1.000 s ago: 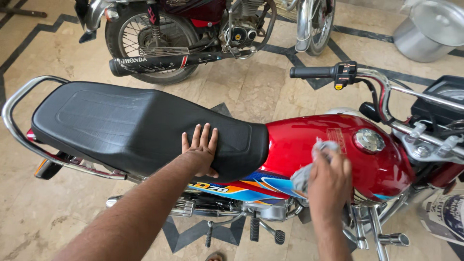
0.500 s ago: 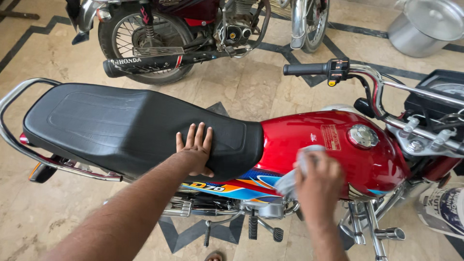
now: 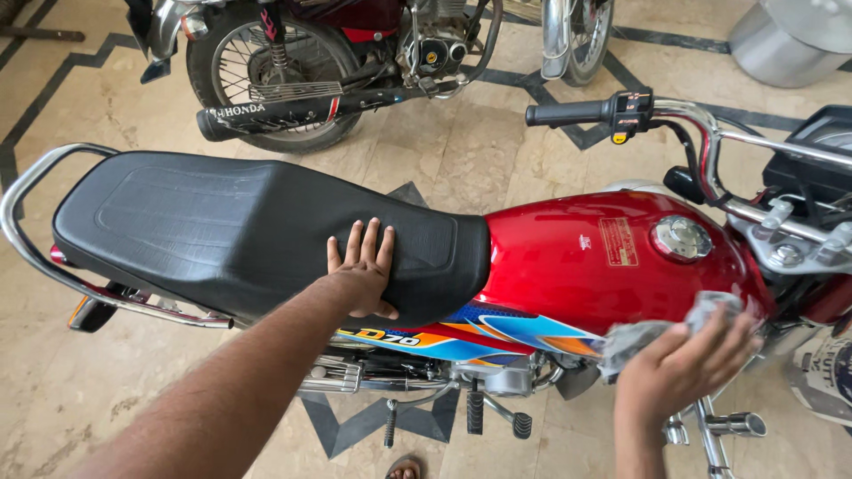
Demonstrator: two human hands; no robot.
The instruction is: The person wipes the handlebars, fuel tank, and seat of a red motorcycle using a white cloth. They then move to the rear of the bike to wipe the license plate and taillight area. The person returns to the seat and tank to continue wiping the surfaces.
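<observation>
Probably a home courtyard, patterned marble floor [image 3: 497, 155], two parked motorcycles, big steel pot [image 3: 785, 40]

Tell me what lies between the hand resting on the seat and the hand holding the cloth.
In the head view, between the left hand on the black seat and the right hand holding the grey cloth lies the red fuel tank's glossy side with its coloured stripes.

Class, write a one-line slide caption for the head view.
Left hand rests flat on the black seat while the right hand presses a grey cloth against the red tank.

left hand [image 3: 362, 270] flat, fingers spread, arm extended; right hand [image 3: 683, 365] lower right, fingers curled, gripping
</observation>
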